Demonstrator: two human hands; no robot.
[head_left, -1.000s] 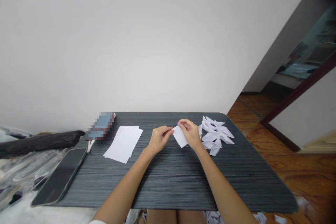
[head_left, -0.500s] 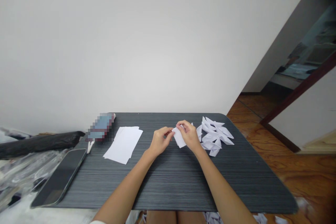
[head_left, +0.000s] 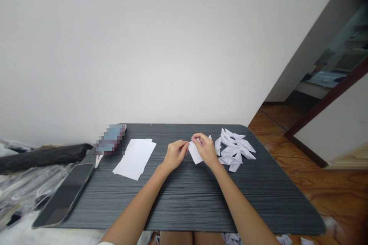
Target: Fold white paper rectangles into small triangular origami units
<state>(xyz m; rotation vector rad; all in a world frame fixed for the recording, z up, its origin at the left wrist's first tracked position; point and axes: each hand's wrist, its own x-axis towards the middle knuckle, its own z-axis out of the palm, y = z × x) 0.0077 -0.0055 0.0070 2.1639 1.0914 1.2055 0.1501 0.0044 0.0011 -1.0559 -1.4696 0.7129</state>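
Between my hands, above the middle of the dark table (head_left: 184,199), is a small folded piece of white paper (head_left: 195,154). My left hand (head_left: 175,155) pinches its left corner between thumb and forefinger. My right hand (head_left: 205,148) grips the upper right side, its fingers covering part of the paper. Just right of that hand lies a pile of folded white paper pieces (head_left: 234,147) with pointed ends. Further left, a small stack of flat white paper sheets (head_left: 135,159) rests on the table.
A phone (head_left: 64,195) lies at the table's left edge. Behind it is a blurred-out blue and red object (head_left: 110,139). A black wrapped roll (head_left: 43,157) and clear plastic are left of the table. More folded paper (head_left: 232,238) shows below the front edge. A white wall stands behind.
The folded paper has tilted slightly and its lower corner has shifted a little down and left. Both hands have moved only slightly and keep their hold.
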